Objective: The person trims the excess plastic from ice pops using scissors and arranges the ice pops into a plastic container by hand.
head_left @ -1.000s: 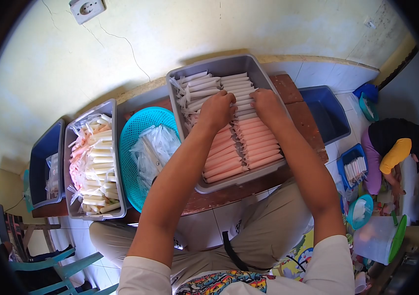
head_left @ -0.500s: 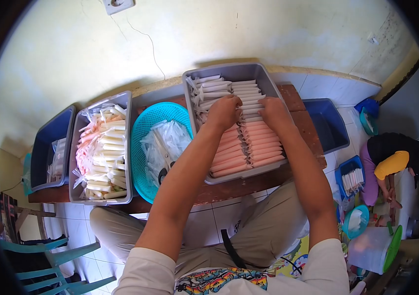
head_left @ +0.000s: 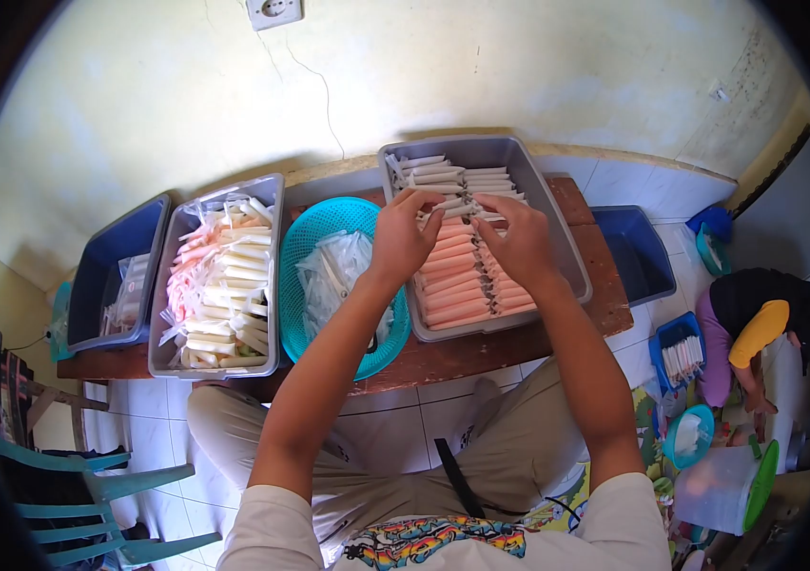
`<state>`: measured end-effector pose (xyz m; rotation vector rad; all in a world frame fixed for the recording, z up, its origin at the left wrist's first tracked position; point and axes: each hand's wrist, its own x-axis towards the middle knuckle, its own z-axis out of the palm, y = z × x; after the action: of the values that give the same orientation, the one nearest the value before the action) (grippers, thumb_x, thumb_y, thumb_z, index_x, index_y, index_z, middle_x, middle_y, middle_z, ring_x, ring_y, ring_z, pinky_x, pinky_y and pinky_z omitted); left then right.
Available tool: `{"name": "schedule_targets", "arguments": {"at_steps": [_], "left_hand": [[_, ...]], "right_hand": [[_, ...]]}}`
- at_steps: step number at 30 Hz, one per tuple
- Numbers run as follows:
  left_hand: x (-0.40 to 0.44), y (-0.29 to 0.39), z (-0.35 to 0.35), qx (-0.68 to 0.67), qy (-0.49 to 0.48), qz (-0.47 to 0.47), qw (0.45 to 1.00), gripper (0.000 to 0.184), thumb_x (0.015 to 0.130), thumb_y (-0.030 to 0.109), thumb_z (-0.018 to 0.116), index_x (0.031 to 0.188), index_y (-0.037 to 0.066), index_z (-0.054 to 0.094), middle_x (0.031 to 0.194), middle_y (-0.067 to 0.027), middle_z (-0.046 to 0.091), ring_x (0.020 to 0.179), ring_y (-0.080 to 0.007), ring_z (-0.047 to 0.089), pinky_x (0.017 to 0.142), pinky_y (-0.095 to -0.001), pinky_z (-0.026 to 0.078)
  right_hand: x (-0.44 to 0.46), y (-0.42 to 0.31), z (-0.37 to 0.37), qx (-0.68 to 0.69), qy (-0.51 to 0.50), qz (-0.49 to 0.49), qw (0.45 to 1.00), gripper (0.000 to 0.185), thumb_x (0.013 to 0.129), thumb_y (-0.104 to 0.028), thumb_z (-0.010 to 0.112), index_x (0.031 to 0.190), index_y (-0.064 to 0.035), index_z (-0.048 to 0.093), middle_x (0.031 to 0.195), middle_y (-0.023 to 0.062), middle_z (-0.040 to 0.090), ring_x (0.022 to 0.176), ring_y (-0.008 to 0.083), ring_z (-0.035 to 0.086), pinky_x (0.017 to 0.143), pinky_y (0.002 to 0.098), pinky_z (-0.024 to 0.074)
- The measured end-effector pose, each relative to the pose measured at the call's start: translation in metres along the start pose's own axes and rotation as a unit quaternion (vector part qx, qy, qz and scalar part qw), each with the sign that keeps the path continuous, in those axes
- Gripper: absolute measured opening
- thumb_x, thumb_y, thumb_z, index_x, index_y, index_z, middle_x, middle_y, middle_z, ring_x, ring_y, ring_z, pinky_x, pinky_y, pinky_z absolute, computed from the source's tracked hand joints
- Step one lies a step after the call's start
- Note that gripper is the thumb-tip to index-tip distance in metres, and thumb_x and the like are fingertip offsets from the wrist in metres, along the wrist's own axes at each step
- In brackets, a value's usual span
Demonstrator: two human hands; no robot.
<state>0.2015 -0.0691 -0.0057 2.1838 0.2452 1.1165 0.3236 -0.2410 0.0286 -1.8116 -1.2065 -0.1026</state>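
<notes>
A long desk (head_left: 605, 295) of reddish-brown wood, flecked with pale marks, carries four containers in a row, among them a round turquoise basket (head_left: 292, 276) with a perforated wall. Just left of the basket stands a narrow grey tub (head_left: 214, 372), and farther left of it, at the desk's end, a dark blue tub (head_left: 105, 257), both with their long sides running roughly front to back. Just right of the basket a wide grey tub (head_left: 566, 247) sits at a slant, and farther right of the basket, past that tub, the desk's wood shows.
</notes>
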Motion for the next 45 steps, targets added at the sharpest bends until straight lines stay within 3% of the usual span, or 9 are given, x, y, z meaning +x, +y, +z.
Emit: {"name": "schedule_targets", "arguments": {"at_steps": [4, 9, 11, 13, 18, 32, 35, 38, 45], "left_hand": [[-0.017, 0.004, -0.039, -0.016, 0.012, -0.032, 0.999, 0.018, 0.094, 0.005, 0.077, 0.112, 0.004, 0.077, 0.106, -0.0115, 0.076, 0.087, -0.0221, 0.075, 0.074, -0.0327, 0.060], [-0.035, 0.004, -0.079, -0.005, 0.027, -0.029, 0.999, 0.019, 0.094, 0.001, 0.077, 0.112, 0.003, 0.077, 0.107, -0.0124, 0.076, 0.087, -0.0215, 0.076, 0.075, -0.0322, 0.060], [-0.041, 0.006, -0.092, -0.007, 0.030, -0.034, 0.999, 0.019, 0.091, 0.000, 0.077, 0.110, 0.003, 0.077, 0.103, -0.0135, 0.076, 0.087, -0.0282, 0.075, 0.076, -0.0355, 0.061], [-0.048, 0.006, -0.104, 0.001, 0.028, -0.038, 0.999, 0.019, 0.091, -0.001, 0.077, 0.110, 0.003, 0.077, 0.103, -0.0135, 0.076, 0.087, -0.0280, 0.075, 0.076, -0.0354, 0.061], [-0.065, -0.001, -0.121, 0.018, 0.036, -0.058, 0.998, 0.019, 0.091, -0.002, 0.077, 0.109, 0.003, 0.076, 0.105, -0.0135, 0.076, 0.087, -0.0275, 0.075, 0.076, -0.0352, 0.061], [-0.068, -0.013, -0.137, 0.048, 0.068, -0.060, 0.995, 0.019, 0.091, -0.001, 0.077, 0.109, 0.004, 0.077, 0.104, -0.0129, 0.076, 0.086, -0.0281, 0.074, 0.076, -0.0366, 0.060], [-0.064, -0.016, -0.141, 0.035, 0.074, -0.080, 0.993, 0.018, 0.091, 0.000, 0.077, 0.108, 0.004, 0.077, 0.102, -0.0130, 0.075, 0.086, -0.0287, 0.074, 0.076, -0.0364, 0.060], [-0.061, -0.016, -0.129, 0.018, 0.072, -0.080, 0.994, 0.018, 0.090, 0.000, 0.077, 0.107, 0.004, 0.077, 0.102, -0.0136, 0.075, 0.087, -0.0294, 0.074, 0.077, -0.0374, 0.059], [-0.028, -0.020, -0.076, 0.027, 0.025, -0.039, 0.999, 0.018, 0.092, 0.002, 0.075, 0.109, 0.003, 0.077, 0.106, -0.0152, 0.075, 0.093, -0.0308, 0.075, 0.081, -0.0392, 0.061]], "right_hand": [[-0.007, -0.024, 0.020, 0.051, -0.020, -0.033, 0.998, 0.035, 0.094, -0.006, 0.078, 0.128, -0.0008, 0.073, 0.122, 0.0191, 0.075, 0.105, 0.0267, 0.077, 0.087, 0.0358, 0.0663], [-0.010, -0.041, 0.046, 0.076, -0.052, -0.070, 0.993, 0.038, 0.094, -0.005, 0.076, 0.131, -0.0010, 0.071, 0.124, 0.0192, 0.074, 0.101, 0.0262, 0.078, 0.089, 0.0350, 0.0656], [-0.011, -0.047, 0.055, 0.079, -0.067, -0.070, 0.992, 0.038, 0.094, -0.005, 0.076, 0.132, -0.0010, 0.071, 0.124, 0.0192, 0.074, 0.099, 0.0260, 0.079, 0.089, 0.0349, 0.0653], [-0.011, -0.055, 0.061, 0.085, -0.059, -0.090, 0.991, 0.037, 0.091, -0.009, 0.078, 0.127, -0.0032, 0.073, 0.117, 0.0177, 0.076, 0.094, 0.0306, 0.077, 0.083, 0.0366, 0.0639], [-0.011, -0.067, 0.078, 0.087, -0.094, -0.083, 0.988, 0.037, 0.090, -0.010, 0.079, 0.126, -0.0038, 0.072, 0.115, 0.0165, 0.076, 0.089, 0.0293, 0.076, 0.080, 0.0379, 0.0622], [-0.004, -0.086, 0.102, 0.082, -0.121, -0.101, 0.984, 0.038, 0.093, -0.008, 0.077, 0.130, -0.0030, 0.071, 0.121, 0.0190, 0.075, 0.100, 0.0292, 0.076, 0.087, 0.0379, 0.0639], [0.007, -0.086, 0.105, 0.082, -0.096, -0.120, 0.985, 0.038, 0.092, -0.008, 0.078, 0.130, -0.0023, 0.071, 0.121, 0.0192, 0.075, 0.101, 0.0298, 0.075, 0.088, 0.0381, 0.0637], [0.013, -0.080, 0.103, 0.093, -0.045, -0.148, 0.984, 0.039, 0.090, -0.010, 0.078, 0.127, -0.0028, 0.071, 0.114, 0.0191, 0.075, 0.091, 0.0339, 0.073, 0.081, 0.0411, 0.0592], [0.029, -0.030, 0.082, 0.016, -0.009, -0.093, 0.996, 0.041, 0.088, -0.011, 0.079, 0.127, -0.0025, 0.071, 0.116, 0.0205, 0.075, 0.102, 0.0381, 0.073, 0.090, 0.0432, 0.0582]]}}
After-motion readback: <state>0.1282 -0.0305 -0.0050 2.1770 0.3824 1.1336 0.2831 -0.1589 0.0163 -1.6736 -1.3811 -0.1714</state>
